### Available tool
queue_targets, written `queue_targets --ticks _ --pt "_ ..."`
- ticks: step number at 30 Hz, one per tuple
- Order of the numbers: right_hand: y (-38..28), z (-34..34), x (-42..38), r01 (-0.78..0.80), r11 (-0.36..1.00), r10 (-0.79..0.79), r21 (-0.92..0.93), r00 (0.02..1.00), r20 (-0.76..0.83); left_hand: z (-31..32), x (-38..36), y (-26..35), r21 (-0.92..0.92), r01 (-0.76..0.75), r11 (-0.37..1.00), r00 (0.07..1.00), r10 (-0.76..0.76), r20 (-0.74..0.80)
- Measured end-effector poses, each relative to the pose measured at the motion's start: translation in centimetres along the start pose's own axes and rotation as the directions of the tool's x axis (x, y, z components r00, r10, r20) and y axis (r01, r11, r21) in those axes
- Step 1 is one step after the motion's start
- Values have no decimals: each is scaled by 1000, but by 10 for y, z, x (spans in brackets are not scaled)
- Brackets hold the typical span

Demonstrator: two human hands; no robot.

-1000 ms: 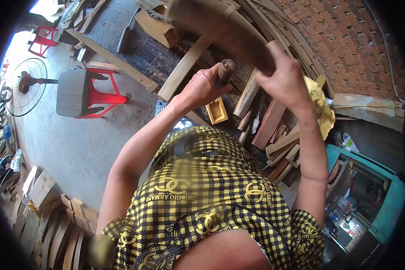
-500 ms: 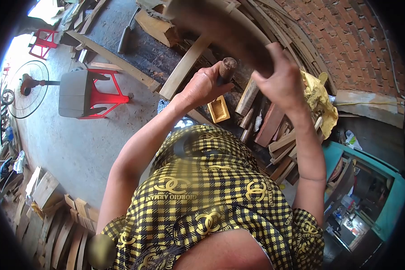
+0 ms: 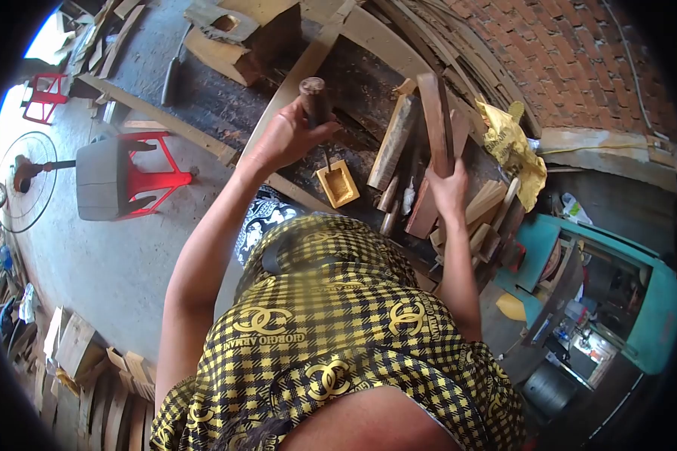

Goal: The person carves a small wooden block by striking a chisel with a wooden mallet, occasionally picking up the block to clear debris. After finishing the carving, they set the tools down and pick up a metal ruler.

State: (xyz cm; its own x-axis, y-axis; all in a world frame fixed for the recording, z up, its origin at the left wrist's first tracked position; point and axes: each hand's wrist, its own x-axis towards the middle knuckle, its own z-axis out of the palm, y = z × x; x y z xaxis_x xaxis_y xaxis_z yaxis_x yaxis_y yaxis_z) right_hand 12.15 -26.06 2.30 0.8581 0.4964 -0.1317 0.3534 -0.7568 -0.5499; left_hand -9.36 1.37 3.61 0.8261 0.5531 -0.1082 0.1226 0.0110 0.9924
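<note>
The round-handled tool (image 3: 316,103) pokes up at one o'clock of the left hand (image 3: 287,138), clamped around it; between five and six from it sits a hollowed block (image 3: 346,200). Near four, the right hand (image 3: 449,189) grips a wooden bar (image 3: 435,120).

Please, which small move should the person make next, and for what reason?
Perhaps a light tap with the wooden bar on the dark handle: the left hand grips that handle, a thin shaft runs from it down to the hollowed block, and the right hand holds the bar clear of the handle's exposed top.
</note>
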Motion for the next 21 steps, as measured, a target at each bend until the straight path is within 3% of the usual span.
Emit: queue_targets --ticks 1,3,5,7,8,12,14,16,17,18,20,21 --pt "29 10 -6 -5 999 7 50 999 -47 -3 3 -6 -4 -4 1000 1000 4 9" --pt "67 28 -22 -187 982 188 18 968 -164 -9 9 -16 214 29 976 999 -35 22" --pt "101 46 -30 -219 975 205 -26 945 -254 -9 12 -14 178 16 984 999 -22 32" --pt "128 59 -36 -204 957 255 207 932 -259 -8 15 -9 215 -10 976 999 -1 53" --pt "137 71 -38 -261 964 216 -56 884 -414 -8 15 -7 221 -10 975 998 -4 64" --pt "80 54 -39 -443 873 362 -205 869 -336 -8 18 -13 266 43 963 996 -61 60" --pt "65 53 -37 -37 980 -53 -196 899 -435 -10 19 -26 282 10 959 999 -24 48" --pt "11 40 -44 282 934 -324 -219 928 -186 -10 17 -20 253 24 967 998 -38 50" --pt "-2 48 -50 193 981 -192 -21 980 47 -9 16 -18 220 31 975 997 -44 57" --pt "-13 57 -56 47 988 -90 146 950 299 -8 15 -17 215 37 976 997 -49 54" --pt "-21 86 -68 285 958 -275 39 871 408 -9 13 -16 250 44 967 998 -55 37" --pt "-11 107 -73 478 877 -435 -38 826 358 -9 12 -15 250 50 967 998 -59 29"
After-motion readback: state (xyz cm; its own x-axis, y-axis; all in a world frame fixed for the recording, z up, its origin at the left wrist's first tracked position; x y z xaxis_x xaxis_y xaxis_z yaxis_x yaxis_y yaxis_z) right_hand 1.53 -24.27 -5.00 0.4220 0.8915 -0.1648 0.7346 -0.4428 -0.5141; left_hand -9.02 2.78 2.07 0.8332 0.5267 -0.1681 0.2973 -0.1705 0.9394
